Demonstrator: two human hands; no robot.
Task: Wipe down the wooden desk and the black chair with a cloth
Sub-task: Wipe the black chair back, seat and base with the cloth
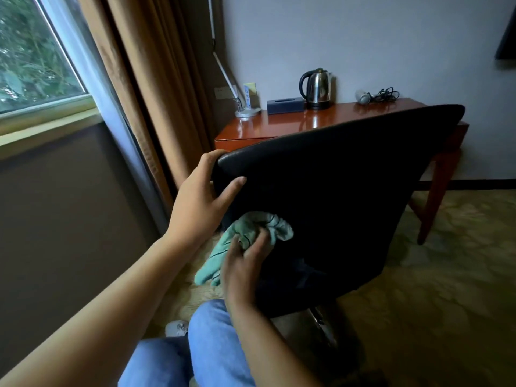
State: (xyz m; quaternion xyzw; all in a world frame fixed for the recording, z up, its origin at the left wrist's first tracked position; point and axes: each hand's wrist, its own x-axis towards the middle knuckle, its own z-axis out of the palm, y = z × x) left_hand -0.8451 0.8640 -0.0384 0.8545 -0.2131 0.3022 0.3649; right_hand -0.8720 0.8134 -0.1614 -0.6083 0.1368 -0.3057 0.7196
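The black chair [335, 196] fills the middle of the view, its backrest turned toward me and tilted. My left hand [201, 199] grips the backrest's upper left corner, thumb on the rear face. My right hand [245, 263] presses a light green cloth [251, 233] with dark stripes against the lower left of the backrest, part of the cloth hanging down beside it. Behind the chair stands the glossy reddish wooden desk [293, 121] against the wall.
On the desk stand a steel kettle [317, 89], a dark tissue box [284, 106], a lamp base [247, 111] and a hair dryer with cord [375, 96]. Brown curtains [139, 79] and a window are at left. My jeans-clad knees [212, 344] are below, over patterned carpet [432, 303].
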